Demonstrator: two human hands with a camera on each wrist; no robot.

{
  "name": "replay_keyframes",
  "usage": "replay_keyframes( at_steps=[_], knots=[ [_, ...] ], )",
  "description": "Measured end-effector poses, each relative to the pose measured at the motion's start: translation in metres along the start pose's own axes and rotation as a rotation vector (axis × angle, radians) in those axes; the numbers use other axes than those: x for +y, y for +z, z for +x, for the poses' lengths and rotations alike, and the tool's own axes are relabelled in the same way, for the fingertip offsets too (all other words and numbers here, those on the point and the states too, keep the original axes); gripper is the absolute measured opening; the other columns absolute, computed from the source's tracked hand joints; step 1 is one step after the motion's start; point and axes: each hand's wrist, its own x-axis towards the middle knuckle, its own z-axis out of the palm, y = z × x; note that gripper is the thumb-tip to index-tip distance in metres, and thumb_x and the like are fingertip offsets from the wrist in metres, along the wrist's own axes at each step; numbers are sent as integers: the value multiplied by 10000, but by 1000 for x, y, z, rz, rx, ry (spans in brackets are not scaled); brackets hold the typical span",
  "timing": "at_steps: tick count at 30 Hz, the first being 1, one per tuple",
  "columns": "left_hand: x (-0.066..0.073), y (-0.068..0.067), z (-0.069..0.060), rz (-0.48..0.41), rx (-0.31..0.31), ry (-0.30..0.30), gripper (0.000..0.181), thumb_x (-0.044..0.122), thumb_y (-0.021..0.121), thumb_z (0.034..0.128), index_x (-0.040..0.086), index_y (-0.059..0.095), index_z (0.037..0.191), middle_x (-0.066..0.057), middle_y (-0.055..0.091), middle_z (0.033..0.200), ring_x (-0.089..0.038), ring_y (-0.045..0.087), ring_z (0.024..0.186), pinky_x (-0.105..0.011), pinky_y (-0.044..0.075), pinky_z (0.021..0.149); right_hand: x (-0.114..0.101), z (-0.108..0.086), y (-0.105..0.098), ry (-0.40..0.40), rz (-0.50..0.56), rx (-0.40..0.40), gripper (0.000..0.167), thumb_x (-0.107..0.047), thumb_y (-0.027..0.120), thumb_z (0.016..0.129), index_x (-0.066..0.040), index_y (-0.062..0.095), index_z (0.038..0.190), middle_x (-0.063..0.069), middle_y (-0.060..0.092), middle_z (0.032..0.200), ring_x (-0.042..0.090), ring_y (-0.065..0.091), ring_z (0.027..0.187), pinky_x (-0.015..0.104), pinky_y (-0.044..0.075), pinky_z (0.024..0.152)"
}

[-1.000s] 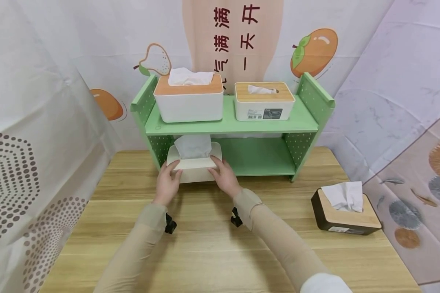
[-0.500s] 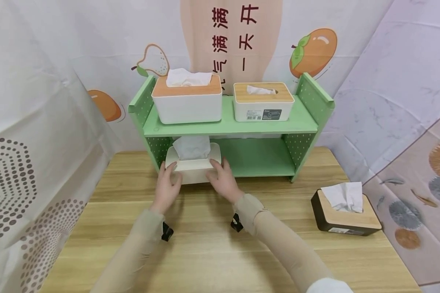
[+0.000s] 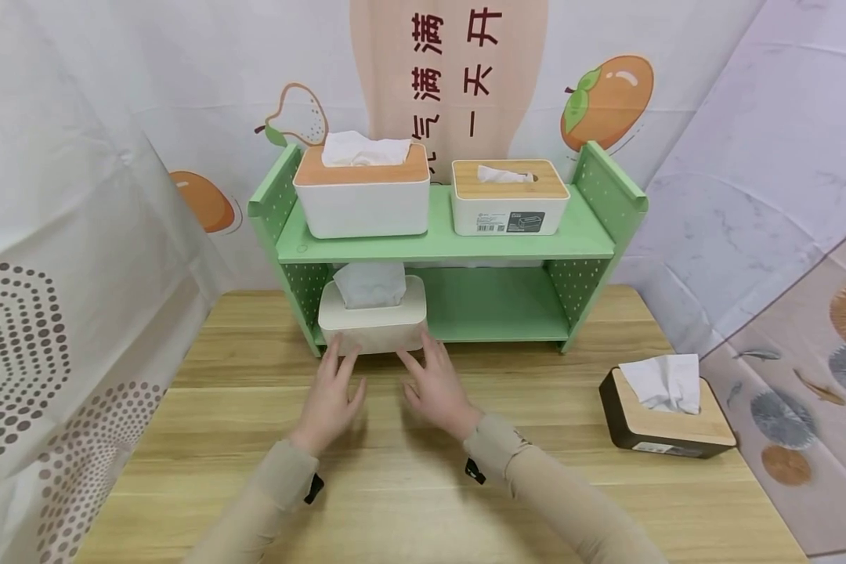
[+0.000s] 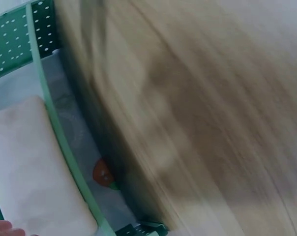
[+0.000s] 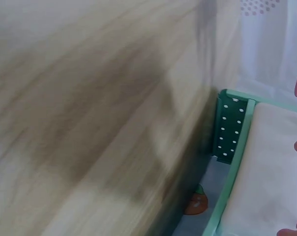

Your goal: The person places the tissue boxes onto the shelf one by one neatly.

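Observation:
A cream tissue box (image 3: 374, 317) with a white tissue sticking out of its top sits at the left end of the lower shelf of a green rack (image 3: 493, 301). My left hand (image 3: 328, 401) is just in front of it, fingers extended toward its front face. On the right side my right hand (image 3: 437, 388) is likewise near the front face, its fingers spread. Neither hand grips the box; whether the fingertips touch it I cannot tell. In the left wrist view the front of the tissue box (image 4: 38, 169) shows, and the right wrist view also has the tissue box (image 5: 266, 172), fingers at the edge.
On the upper shelf stand a large white tissue box with an orange-brown lid (image 3: 362, 205) and a smaller white one with a wooden lid (image 3: 507, 205). A black tissue box with a wooden lid (image 3: 677, 423) lies on the wooden table (image 3: 409, 501) at the right. Printed curtains hang behind.
Both hands have let go of the cream tissue box and drawn back toward the person, fingers straightening. The box stays at the left of the lower shelf.

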Motion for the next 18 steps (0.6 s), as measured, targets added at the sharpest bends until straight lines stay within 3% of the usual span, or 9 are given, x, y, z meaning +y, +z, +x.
replay_keyframes(
  at_steps=[4, 11, 18],
  knots=[
    [-2, 4, -4, 62, -70, -8, 579, 88, 680, 850, -52, 439, 1358, -362, 185, 1483, -499, 213, 1372, -612, 366, 991, 0, -3, 2, -8, -9, -24, 576, -180, 702, 848, -97, 483, 1375, 292, 195, 1510, 448, 335, 1331, 587, 304, 1068],
    [-5, 10, -3, 130, -191, -44, 608, 174, 641, 894, -26, 389, 1411, -405, 78, 1482, -557, 94, 1373, -648, 257, 1051, 3, -1, 5, 52, -2, -139, 629, -194, 675, 872, -114, 408, 1435, 256, 103, 1554, 451, 278, 1368, 561, 253, 1107],
    [-7, 13, 6, 162, -231, -90, 633, 230, 633, 906, 50, 363, 1449, -360, 22, 1515, -579, 71, 1364, -749, 220, 981, 10, 9, 6, 57, -29, -145, 619, -180, 660, 880, -134, 404, 1441, 216, 98, 1569, 461, 301, 1351, 575, 265, 1096]
  ],
)
